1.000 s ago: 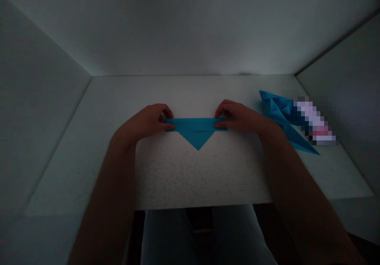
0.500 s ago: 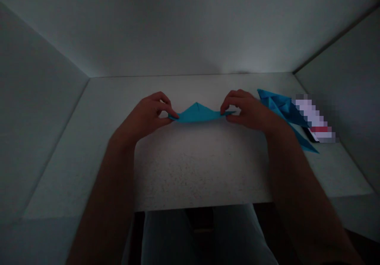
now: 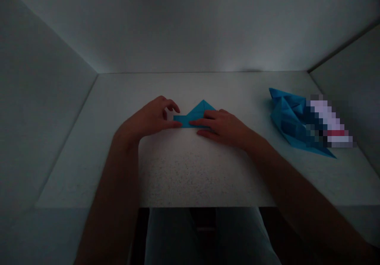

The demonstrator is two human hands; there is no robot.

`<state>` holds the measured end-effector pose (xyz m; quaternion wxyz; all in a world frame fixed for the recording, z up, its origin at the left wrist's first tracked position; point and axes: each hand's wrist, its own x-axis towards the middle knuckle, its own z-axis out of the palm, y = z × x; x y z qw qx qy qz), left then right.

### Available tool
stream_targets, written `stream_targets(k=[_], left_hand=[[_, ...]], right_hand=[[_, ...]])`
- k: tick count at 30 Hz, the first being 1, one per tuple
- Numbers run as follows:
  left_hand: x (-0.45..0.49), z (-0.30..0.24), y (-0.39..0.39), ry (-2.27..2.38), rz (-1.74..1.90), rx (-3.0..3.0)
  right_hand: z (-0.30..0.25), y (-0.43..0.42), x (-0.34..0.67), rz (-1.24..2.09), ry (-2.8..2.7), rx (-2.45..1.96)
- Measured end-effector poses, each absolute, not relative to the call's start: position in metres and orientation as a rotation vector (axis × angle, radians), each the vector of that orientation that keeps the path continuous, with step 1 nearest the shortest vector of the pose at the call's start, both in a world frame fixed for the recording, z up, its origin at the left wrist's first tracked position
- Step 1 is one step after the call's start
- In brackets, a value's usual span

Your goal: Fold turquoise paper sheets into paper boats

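Note:
A small folded blue paper (image 3: 198,113) lies on the white table (image 3: 190,166), its triangular point now facing away from me. My left hand (image 3: 151,118) pinches the paper's left end between thumb and fingers. My right hand (image 3: 223,126) lies flat on the paper's lower right part, fingers stretched out and pointing left, covering that half.
At the right of the table lies a pile of folded blue paper shapes (image 3: 289,118), next to a blurred-out object (image 3: 329,124). White walls close in the table on the left, back and right. My lap shows below the table's front edge.
The paper was lifted and flipped over, so its point now faces away from me. My right hand let go of the right end and now presses flat on it.

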<state>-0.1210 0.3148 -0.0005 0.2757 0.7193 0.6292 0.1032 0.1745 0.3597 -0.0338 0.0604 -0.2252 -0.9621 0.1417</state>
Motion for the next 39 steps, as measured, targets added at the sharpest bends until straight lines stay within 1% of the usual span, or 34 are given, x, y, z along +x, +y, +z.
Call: stream_targets(k=[3, 7, 12, 19, 24, 30, 36, 39], left_hand=[[-0.118, -0.002, 0.316, 1.806, 0.235, 1.889], [-0.11, -0.002, 0.317, 1.754, 0.239, 1.947], [-0.102, 0.002, 0.316, 1.705, 0.199, 1.923], [-0.099, 0.007, 0.313, 1.559, 0.243, 1.756], [-0.096, 0.007, 0.313, 1.483, 0.227, 1.802], [-0.092, -0.002, 0.316, 1.461, 0.249, 1.901], [-0.092, -0.008, 0.317, 1.469, 0.261, 2.018], [-0.093, -0.009, 0.318, 1.468, 0.248, 2.012]], right_hand=[[-0.03, 0.359, 0.178, 0.495, -2.931, -0.739], [-0.023, 0.358, 0.182, 0.597, -2.954, -0.795], [-0.019, 0.355, 0.18, 0.605, -2.951, -0.843], [-0.021, 0.356, 0.181, 0.61, -2.94, -0.817], [-0.022, 0.357, 0.181, 0.619, -2.942, -0.827], [-0.027, 0.36, 0.183, 0.58, -2.94, -0.785], [-0.031, 0.365, 0.183, 0.41, -2.948, -0.693], [-0.029, 0.373, 0.193, 0.369, -2.883, -0.819]])
